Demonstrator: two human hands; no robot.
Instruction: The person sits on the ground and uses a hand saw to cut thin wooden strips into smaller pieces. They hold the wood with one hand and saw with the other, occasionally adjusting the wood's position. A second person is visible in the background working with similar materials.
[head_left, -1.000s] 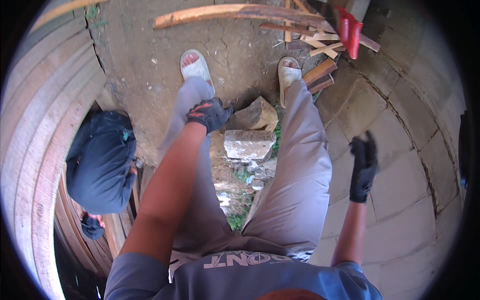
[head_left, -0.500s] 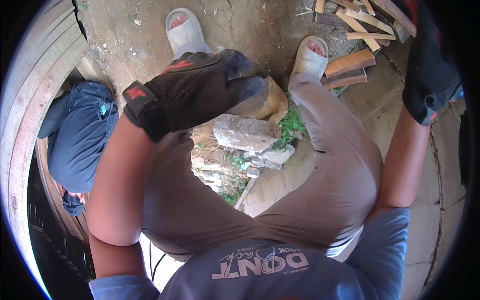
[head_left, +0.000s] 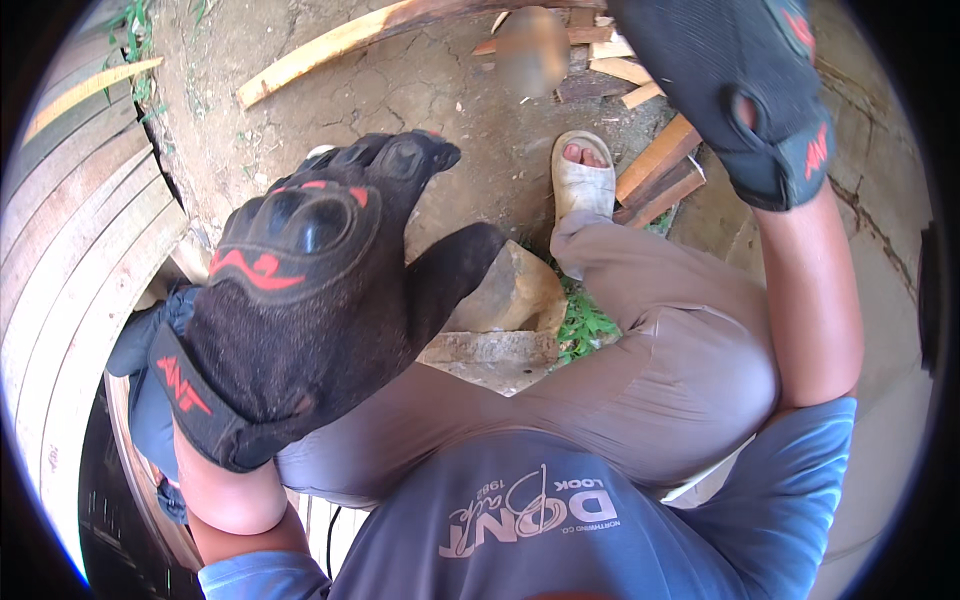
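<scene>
Left hand (head_left: pixel 300 300): black glove, matt knit cloth, fuzzy at palm side; glossy hard plastic knuckle guards, red rubbery trim. Nothing gripped, fingers loosely spread.
Right hand (head_left: pixel 740 90): same black cloth glove, matt, red trim at cuff.
Below left hand: rock (head_left: pixel 505 295), rough, dusty, matt tan; flat stone slab (head_left: pixel 490 352), coarse grey.
Beyond left fingertips: ground (head_left: pixel 420 100), dry cracked earth, matt.
Near right hand: wood offcuts (head_left: pixel 655 170), raw sawn, unfinished; sandal (head_left: pixel 583 180), pale, smooth rubbery.
Trousers (head_left: pixel 660 370): matt woven cloth. Shirt (head_left: pixel 560 530): soft blue cloth.
</scene>
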